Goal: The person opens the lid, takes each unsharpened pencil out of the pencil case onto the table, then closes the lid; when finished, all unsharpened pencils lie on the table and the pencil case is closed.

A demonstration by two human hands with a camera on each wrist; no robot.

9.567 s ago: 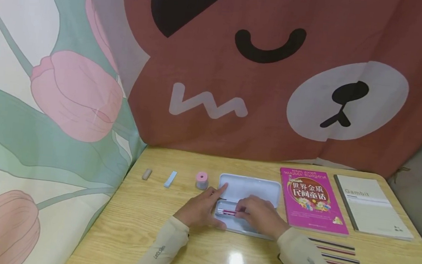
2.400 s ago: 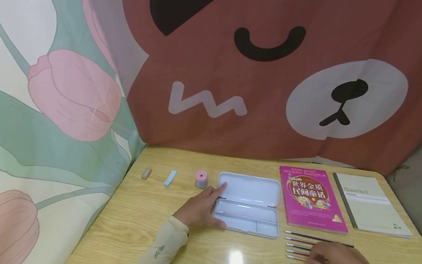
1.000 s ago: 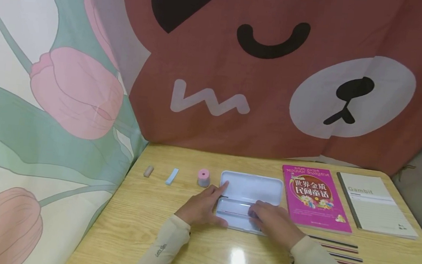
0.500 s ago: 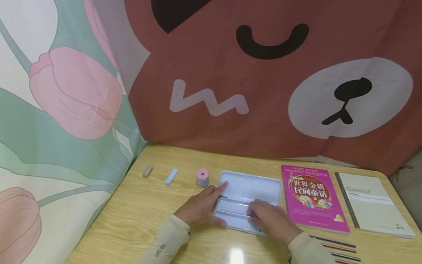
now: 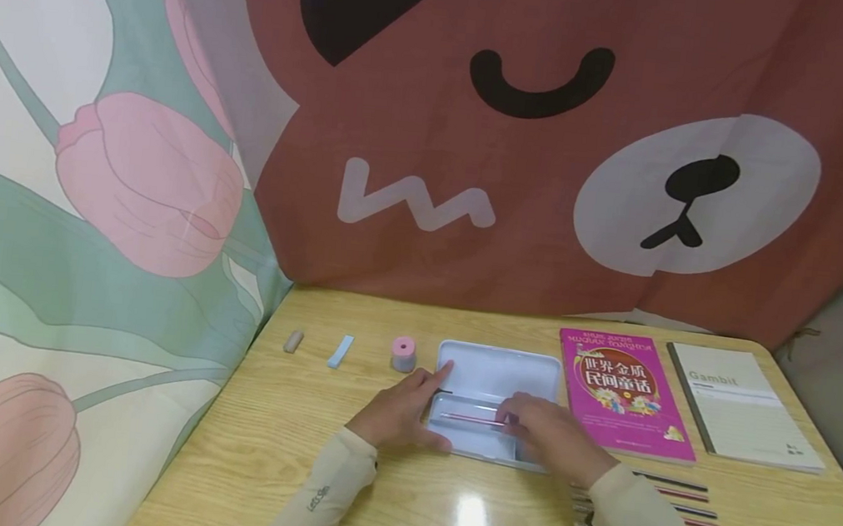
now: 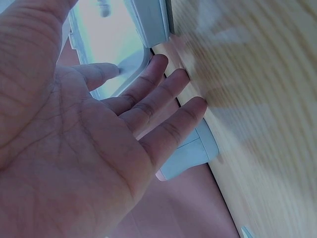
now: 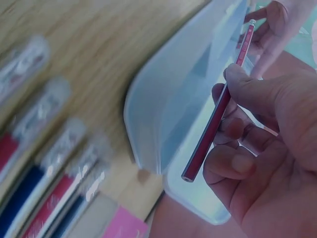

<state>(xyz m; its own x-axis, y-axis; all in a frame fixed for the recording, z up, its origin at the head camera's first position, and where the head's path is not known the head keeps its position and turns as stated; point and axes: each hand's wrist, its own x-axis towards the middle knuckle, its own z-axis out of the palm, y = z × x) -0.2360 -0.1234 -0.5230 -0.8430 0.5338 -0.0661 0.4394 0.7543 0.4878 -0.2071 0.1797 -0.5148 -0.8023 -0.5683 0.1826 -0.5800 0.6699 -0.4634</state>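
A glossy wood-grain table (image 5: 313, 471) stood against cartoon-bear and tulip cloth. At its centre lay an open, pale-blue, round-cornered pencil case (image 5: 496, 376). The left hand (image 5: 401, 413), fingers straight, rested flat against the case's nine-o'clock edge. The right hand (image 5: 553, 436) pinched a slim red pencil (image 5: 470, 418) over the lower tray. At four o'clock, loose pencils (image 5: 678, 511) lay partly hidden behind the right sleeve, blurred in the wrist view.
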